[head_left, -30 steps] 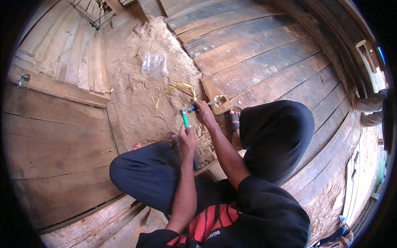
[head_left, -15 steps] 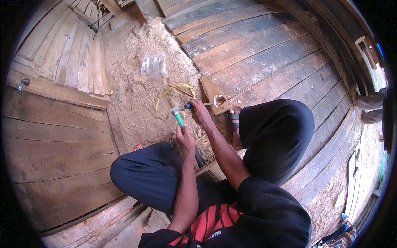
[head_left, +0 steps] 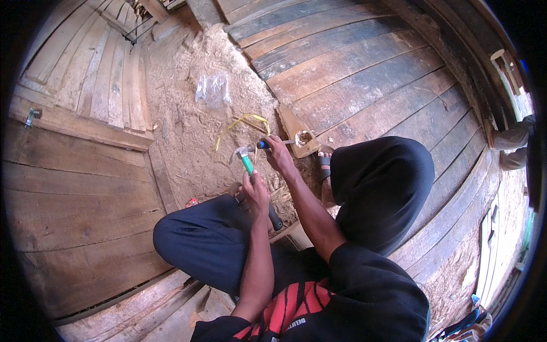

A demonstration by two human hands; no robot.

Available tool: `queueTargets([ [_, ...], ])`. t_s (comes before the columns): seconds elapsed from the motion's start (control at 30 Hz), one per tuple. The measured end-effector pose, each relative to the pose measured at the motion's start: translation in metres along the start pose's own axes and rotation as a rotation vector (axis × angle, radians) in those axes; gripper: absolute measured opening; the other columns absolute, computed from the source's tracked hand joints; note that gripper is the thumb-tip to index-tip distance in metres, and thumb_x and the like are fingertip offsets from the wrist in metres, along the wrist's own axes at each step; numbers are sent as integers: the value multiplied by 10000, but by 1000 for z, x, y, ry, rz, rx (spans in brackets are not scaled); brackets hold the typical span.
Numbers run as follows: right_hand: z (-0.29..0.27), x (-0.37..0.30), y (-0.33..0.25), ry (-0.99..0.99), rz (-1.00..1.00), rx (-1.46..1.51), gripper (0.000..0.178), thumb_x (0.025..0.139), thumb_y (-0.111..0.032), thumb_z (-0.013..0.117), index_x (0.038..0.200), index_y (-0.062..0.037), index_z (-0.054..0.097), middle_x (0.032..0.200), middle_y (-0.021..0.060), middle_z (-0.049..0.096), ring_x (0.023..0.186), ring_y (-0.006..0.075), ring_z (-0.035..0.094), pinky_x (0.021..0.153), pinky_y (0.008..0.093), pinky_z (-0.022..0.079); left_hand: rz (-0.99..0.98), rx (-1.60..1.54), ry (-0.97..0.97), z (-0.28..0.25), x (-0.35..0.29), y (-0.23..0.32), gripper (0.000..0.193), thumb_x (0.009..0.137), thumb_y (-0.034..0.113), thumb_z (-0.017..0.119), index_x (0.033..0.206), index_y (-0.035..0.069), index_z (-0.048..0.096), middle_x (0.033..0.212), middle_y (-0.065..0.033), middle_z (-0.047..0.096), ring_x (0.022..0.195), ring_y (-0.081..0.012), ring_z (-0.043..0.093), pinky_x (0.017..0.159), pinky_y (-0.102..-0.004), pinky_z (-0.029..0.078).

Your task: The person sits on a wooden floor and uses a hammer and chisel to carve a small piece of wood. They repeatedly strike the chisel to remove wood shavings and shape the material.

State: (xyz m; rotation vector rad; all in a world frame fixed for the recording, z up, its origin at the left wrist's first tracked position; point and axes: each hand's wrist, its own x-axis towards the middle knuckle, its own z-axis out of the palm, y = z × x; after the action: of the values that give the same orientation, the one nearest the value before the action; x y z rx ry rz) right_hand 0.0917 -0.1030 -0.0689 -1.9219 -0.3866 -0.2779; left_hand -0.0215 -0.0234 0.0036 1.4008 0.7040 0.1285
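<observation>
My left hand [head_left: 257, 192] is closed on a claw hammer [head_left: 247, 165] with a green shaft, its dark grip end showing below the hand. The metal hammer head sits just left of the blue handle end of a chisel [head_left: 262, 145], with a small gap between them. Around that handle my right hand [head_left: 278, 156] is wrapped. The chisel's thin metal blade points right, toward a ragged hollow in a tapered wooden piece [head_left: 292, 123]. Whether the tip touches the wood is too small to tell. That piece lies beside my right foot, at the plank edge.
A yellow strap [head_left: 248, 117] and a clear plastic wrapper [head_left: 212, 89] lie on the sawdust-covered ground [head_left: 182, 131]. Wooden planks [head_left: 364, 68] spread at the right, and a wooden panel [head_left: 80, 211] stands at the left. Another person's leg [head_left: 513, 139] shows at the far right.
The blue chisel handle has shifted slightly right, and the gap between it and the hammer head has widened a little. Both hands keep their grips.
</observation>
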Motion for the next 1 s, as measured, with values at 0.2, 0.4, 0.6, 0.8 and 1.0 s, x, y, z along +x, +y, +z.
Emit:
queueTargets([
  [0.2, 0, 3, 1, -63, 27, 8, 301, 779, 31, 599, 1075, -25, 611, 1016, 197, 595, 1016, 411, 560, 883, 460, 469, 35, 69, -35, -2, 4, -10, 186, 1038, 312, 461, 996, 131, 456, 706, 26, 422, 459, -57, 384, 355, -231, 322],
  [0.4, 4, -3, 9, -102, 74, 43, 313, 749, 34, 611, 1056, -24, 619, 996, 204, 603, 998, 419, 567, 872, 467, 469, 95, 122, 15, -1, 4, -20, 261, 1026, 301, 456, 1013, 44, 497, 692, -57, 491, 520, -149, 470, 459, -328, 388],
  [0.6, -4, 1, 0, -120, 49, 52, 359, 699, 69, 609, 1045, -23, 634, 1004, 203, 612, 994, 404, 571, 873, 447, 475, 416, 699, 34, 1, -9, -29, 295, 1022, 276, 437, 1094, -3, 499, 775, -157, 568, 640, -240, 584, 557, -409, 435],
  [0.8, -4, -9, 23, -50, 20, 39, 355, 702, 68, 602, 1043, -26, 632, 1006, 192, 616, 992, 392, 576, 869, 437, 476, 247, 306, 70, 20, -25, -24, 321, 1036, 308, 433, 1126, 6, 493, 787, -100, 556, 629, -186, 545, 542, -363, 433],
  [1.0, -4, -2, 10, -67, 55, 50, 351, 722, 79, 563, 1049, -32, 627, 1018, 199, 611, 988, 400, 569, 869, 440, 468, 204, 309, 102, 9, -15, -19, 319, 1031, 312, 444, 1107, 9, 510, 785, -107, 575, 623, -183, 559, 534, -349, 439],
])
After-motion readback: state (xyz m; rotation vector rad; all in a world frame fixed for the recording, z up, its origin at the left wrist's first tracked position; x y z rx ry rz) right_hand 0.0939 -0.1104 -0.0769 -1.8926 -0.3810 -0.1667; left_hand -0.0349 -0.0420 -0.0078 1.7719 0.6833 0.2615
